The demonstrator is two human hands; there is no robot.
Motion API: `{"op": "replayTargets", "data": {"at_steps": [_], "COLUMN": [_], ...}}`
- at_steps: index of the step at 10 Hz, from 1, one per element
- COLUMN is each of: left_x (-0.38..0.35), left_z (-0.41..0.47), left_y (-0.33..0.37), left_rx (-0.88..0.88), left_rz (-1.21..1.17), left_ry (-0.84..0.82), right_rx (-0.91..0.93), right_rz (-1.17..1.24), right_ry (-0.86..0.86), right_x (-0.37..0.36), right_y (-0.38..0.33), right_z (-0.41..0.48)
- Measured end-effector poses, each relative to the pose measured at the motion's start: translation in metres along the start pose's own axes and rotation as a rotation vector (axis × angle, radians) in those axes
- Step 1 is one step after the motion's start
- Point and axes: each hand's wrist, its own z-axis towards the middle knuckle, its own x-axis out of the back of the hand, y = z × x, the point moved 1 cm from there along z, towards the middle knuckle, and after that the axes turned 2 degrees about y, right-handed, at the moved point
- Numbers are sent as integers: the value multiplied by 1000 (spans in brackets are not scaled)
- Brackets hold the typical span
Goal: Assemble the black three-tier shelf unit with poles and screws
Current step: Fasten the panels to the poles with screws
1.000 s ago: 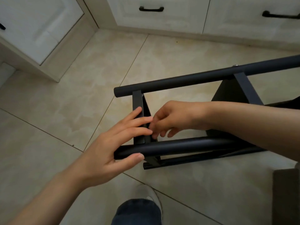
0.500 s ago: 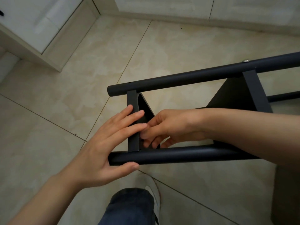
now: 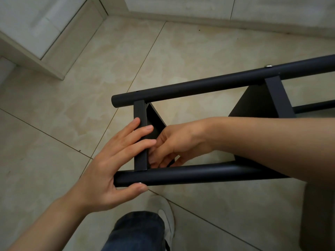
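The fingers [image 3: 126, 142] of the left hand [image 3: 107, 171] are straight. They lie flat across the thin edge of the end shelf [image 3: 139, 111]. The thumb lies along the near side of the near pole [image 3: 199, 173], right by its end. So this hand presses on the shelf and the pole, and its fingers are not curled round them.

The fingers [image 3: 159, 158] of the right hand [image 3: 177, 140] are bent. They are tucked in behind that same shelf edge, close to where the shelf meets the near pole. They are right beside the left fingertips. I cannot tell if they pinch something small, because the tips are hidden. The right arm comes in from the right and crosses over the near pole.

The black shelf unit [image 3: 279, 100] lies on its side, in the middle and right of the view. The far pole [image 3: 217, 84] and the near pole run side by side, from left to right. The end shelf stands between them at their left ends. A second shelf [image 3: 253, 104] stands between them further right. A small silver screw [image 3: 268, 66] sits on the far pole, just above the second shelf. A third pole [image 3: 315, 105] shows lower down at the far right.

The floor [image 3: 54, 124] has pale tiles. White cupboards [image 3: 36, 24] line the top of the view. At the bottom are a leg in blue jeans [image 3: 136, 230] and a pale shoe [image 3: 167, 214]. A dark thing [image 3: 317, 214] sits at the lower right; I cannot tell what it is.
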Motion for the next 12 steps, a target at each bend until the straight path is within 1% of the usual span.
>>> {"op": "replayTargets", "data": {"at_steps": [1, 5, 9, 11, 12], "left_x": [-1, -4, -5, -3, -2], "left_z": [-1, -9, -8, -5, -5], "left_y": [0, 2, 1, 2, 2], "left_rx": [4, 21, 11, 18, 17], "left_rz": [-7, -17, -7, 0, 2], "left_ry": [5, 17, 24, 34, 38], "right_rx": [-6, -44, -53, -73, -59], "right_rz": [42, 56, -1, 23, 15], "right_ry": [-15, -29, 12, -34, -27], "right_x": [-2, -10, -13, -6, -4], "right_y": [2, 2, 4, -2, -1], "right_z": [3, 3, 6, 1, 0]}}
